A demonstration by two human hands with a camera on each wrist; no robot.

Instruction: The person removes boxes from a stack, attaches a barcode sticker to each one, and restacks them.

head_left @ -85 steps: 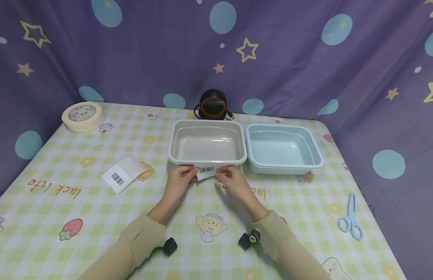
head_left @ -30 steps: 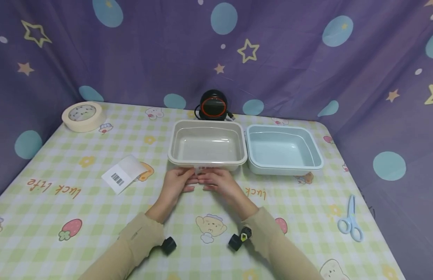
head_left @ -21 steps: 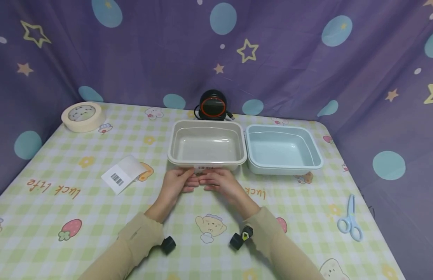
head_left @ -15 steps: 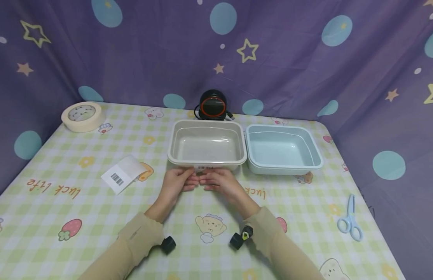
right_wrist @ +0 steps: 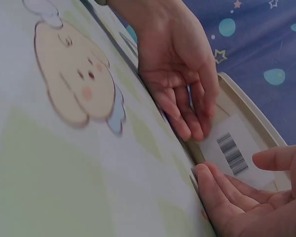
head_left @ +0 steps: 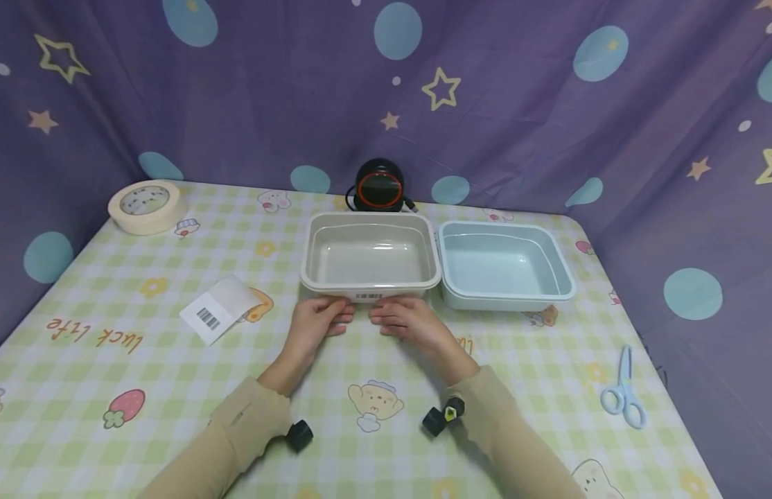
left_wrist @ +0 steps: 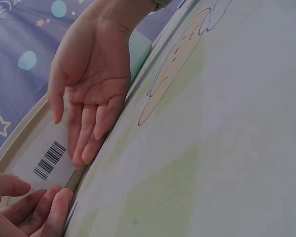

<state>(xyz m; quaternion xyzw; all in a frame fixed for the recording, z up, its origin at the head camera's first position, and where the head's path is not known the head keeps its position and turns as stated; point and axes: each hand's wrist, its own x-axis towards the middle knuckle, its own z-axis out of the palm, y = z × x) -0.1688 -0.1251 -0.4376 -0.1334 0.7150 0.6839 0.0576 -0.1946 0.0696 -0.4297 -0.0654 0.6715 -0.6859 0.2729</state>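
A white barcode label [head_left: 369,296] lies flat against the front wall of the grey plastic basin [head_left: 312,251]. My left hand [head_left: 311,322] is at the label's left end, its fingers extended and close to the wall. On the other side, my right hand [head_left: 417,326] has its fingers stretched out by the label's right end. A gap separates the two hands, with the barcode showing between them. In the right wrist view the label [right_wrist: 232,150] sits between both sets of fingertips, and neither hand pinches anything.
A light blue basin [head_left: 507,303] stands right beside the grey one. A black round device [head_left: 380,186] with a cable is behind them. A backing sheet with a barcode label [head_left: 219,310] and a tape roll [head_left: 145,220] lie left; blue scissors [head_left: 624,391] lie right.
Earlier both hands held the label in front of the grey basin; now it lies flat on the wall. The right hand has since slid right, away from the left hand, uncovering the barcode.
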